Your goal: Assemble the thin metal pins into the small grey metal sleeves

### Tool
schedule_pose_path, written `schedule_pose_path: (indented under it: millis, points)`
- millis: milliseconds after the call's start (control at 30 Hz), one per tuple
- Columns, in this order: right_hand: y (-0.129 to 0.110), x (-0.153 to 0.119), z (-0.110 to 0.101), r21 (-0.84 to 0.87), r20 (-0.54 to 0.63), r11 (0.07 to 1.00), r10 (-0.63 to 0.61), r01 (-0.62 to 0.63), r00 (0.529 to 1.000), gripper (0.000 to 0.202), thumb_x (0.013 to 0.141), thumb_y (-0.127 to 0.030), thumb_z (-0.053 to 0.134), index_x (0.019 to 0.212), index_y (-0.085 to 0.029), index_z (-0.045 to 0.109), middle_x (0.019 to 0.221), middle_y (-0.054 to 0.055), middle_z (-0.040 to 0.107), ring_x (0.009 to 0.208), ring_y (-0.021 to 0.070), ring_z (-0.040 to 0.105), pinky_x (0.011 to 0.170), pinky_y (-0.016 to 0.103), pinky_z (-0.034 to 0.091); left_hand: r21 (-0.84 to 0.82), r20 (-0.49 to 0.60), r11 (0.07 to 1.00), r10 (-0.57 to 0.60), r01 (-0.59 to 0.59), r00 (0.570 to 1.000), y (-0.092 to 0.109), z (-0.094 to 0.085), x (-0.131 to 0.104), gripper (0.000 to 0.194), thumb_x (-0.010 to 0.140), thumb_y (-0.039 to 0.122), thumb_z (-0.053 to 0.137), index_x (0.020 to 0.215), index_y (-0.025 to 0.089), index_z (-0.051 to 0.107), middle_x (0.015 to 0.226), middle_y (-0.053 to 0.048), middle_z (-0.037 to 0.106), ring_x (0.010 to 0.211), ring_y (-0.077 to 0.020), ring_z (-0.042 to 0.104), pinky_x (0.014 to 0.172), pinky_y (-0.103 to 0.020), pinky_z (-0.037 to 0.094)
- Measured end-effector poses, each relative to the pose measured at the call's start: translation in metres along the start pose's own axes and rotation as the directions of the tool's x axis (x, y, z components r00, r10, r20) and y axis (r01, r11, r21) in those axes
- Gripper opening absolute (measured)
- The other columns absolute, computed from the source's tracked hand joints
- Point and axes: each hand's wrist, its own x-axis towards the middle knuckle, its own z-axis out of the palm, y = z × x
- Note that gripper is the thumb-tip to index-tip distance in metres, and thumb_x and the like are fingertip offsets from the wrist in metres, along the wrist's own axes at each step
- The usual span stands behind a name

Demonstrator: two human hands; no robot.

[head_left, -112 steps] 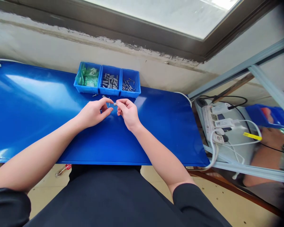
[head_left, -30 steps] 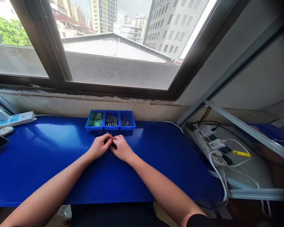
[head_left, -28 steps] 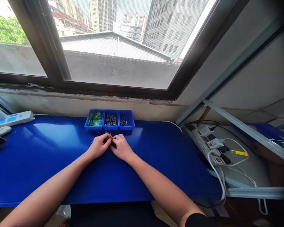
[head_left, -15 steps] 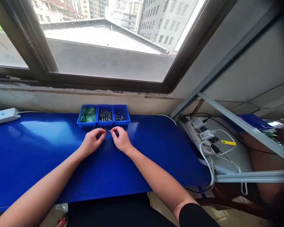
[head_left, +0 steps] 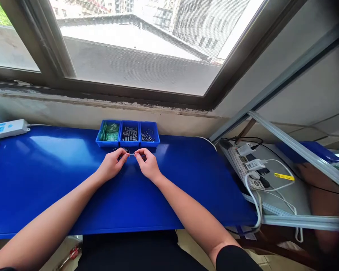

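My left hand (head_left: pixel 112 165) and my right hand (head_left: pixel 147 164) meet just above the blue table (head_left: pixel 45 177), a little in front of three joined blue bins (head_left: pixel 128 134). Between their fingertips both hands pinch a thin metal pin (head_left: pixel 132 154), which lies level. The left bin (head_left: pixel 109 132) holds green and pale parts, the middle bin (head_left: pixel 129 133) holds grey cylinders, and the right bin (head_left: pixel 149 135) holds thin metal pins. A few tiny loose parts lie on the table by my left fingers.
A white power strip (head_left: pixel 6 128) lies at the table's far left. To the right, a second power strip (head_left: pixel 247 165) with plugs and white cables sits on a grey shelf behind a slanted metal frame bar (head_left: pixel 296 150). A window fills the wall behind the bins.
The view tilted up from the table to the window, then settled. My hands stayed together before the bins; a thin pin now spans between their fingertips.
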Motion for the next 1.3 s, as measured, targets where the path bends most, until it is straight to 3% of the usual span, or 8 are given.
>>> schedule_pose_path:
  millis: [133,367,600,867,1100,1300]
  points:
    - [0.0004,-0.0008,0.0037,0.050,0.015,0.999,0.008,-0.009,1.000,0.035,0.098,-0.055,0.070,0.106,-0.022,0.080,0.106,0.009,0.086,0.086,0.0202,0.075,0.086,0.036,0.064,0.012,0.016,1.000,0.011,-0.012,1.000,-0.0006,-0.0006,-0.0002,0.046,0.107,0.067,0.060,0.088,0.025,0.066,0.073,-0.001,0.073,0.066,-0.0182,0.063,0.067,-0.031,0.051]
    - [0.0025,0.0014,-0.0004,0.064,-0.024,0.998,0.001,0.001,1.000,0.037,0.098,-0.056,0.072,0.108,-0.022,0.083,0.109,0.010,0.088,0.092,0.0227,0.079,0.089,0.039,0.065,0.021,-0.006,0.999,0.032,-0.032,0.999,-0.0005,0.0014,0.0009,0.033,0.105,0.054,0.062,0.109,0.023,0.073,0.076,0.001,0.075,0.059,-0.0156,0.057,0.061,-0.028,0.045]
    - [0.0091,0.0055,0.0006,0.094,-0.036,0.996,0.003,0.000,0.999,0.044,0.093,-0.063,0.076,0.108,-0.022,0.083,0.109,0.011,0.087,0.090,0.0238,0.078,0.087,0.041,0.063,0.068,0.001,0.998,0.011,-0.011,1.000,-0.0057,0.0019,0.0036,0.026,0.107,0.045,0.062,0.110,0.023,0.074,0.086,-0.001,0.078,0.070,-0.0161,0.064,0.072,-0.029,0.051]
    - [0.0047,0.0029,0.0017,0.091,-0.056,0.996,-0.020,0.025,0.998,0.045,0.092,-0.064,0.077,0.107,-0.022,0.084,0.109,0.011,0.088,0.093,0.0237,0.078,0.089,0.042,0.065,0.062,0.027,0.997,0.034,-0.035,0.999,-0.0037,0.0007,0.0027,0.028,0.109,0.045,0.059,0.101,0.022,0.072,0.083,-0.001,0.076,0.072,-0.0166,0.064,0.074,-0.030,0.051]
    - [0.0066,0.0045,0.0043,0.118,-0.074,0.993,0.011,-0.002,0.997,0.048,0.089,-0.067,0.077,0.106,-0.023,0.083,0.106,0.010,0.087,0.088,0.0228,0.077,0.086,0.042,0.064,0.056,0.015,0.998,0.012,-0.013,1.000,-0.0033,0.0011,0.0012,0.027,0.107,0.045,0.063,0.119,0.023,0.072,0.085,0.001,0.074,0.067,-0.0153,0.060,0.071,-0.029,0.050]
    - [0.0046,0.0033,0.0028,0.109,-0.066,0.994,0.007,0.000,0.998,0.047,0.090,-0.066,0.077,0.108,-0.022,0.083,0.109,0.010,0.087,0.091,0.0227,0.077,0.090,0.042,0.064,0.049,0.027,0.999,0.003,-0.004,1.000,-0.0006,-0.0003,0.0019,0.024,0.106,0.045,0.063,0.110,0.023,0.071,0.084,0.001,0.073,0.067,-0.0150,0.059,0.069,-0.029,0.048]
